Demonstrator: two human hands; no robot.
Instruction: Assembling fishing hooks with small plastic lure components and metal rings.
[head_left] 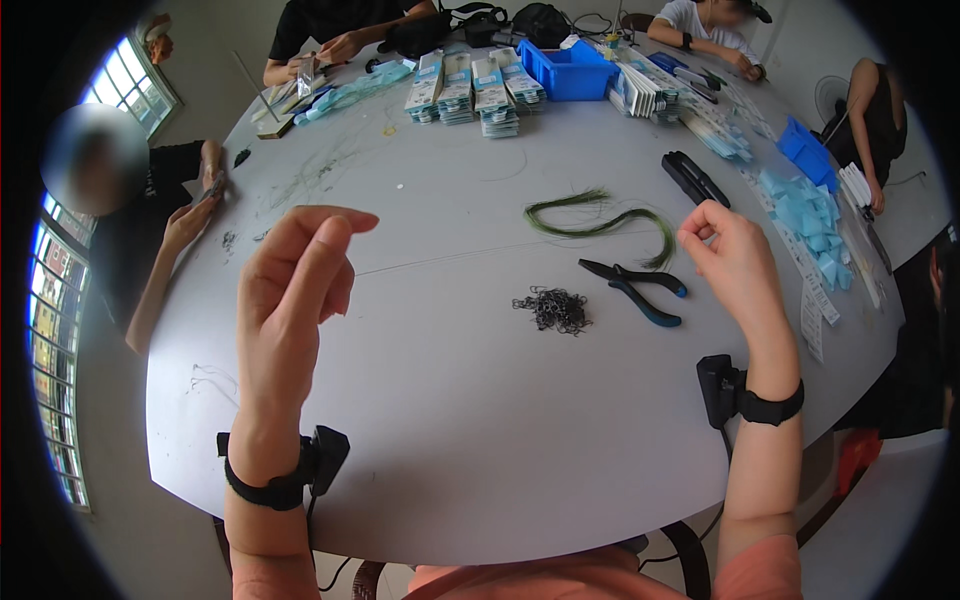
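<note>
A thin line (pixel 440 260) runs nearly straight over the table between my two hands. My left hand (pixel 295 285) is raised at the left with the fingers curled and the thumb pressed against the index finger; one end of the line meets it. My right hand (pixel 728 255) pinches at the other end with thumb and fingertips. Just left of the right hand lie a bundle of green line (pixel 582 234) and pliers (pixel 640 287) with dark blue handles, jaws slightly apart. A heap of small black wire pieces, seemingly hooks or snaps (pixel 562 311), sits nearer to me.
A black tool (pixel 695 180) lies beyond my right hand. Stacks of packaged cards (pixel 490 90) and a blue bin (pixel 568 75) stand at the far side. Light blue bags (pixel 815 225) and paper strips line the right edge. Several people work around the table (pixel 450 430).
</note>
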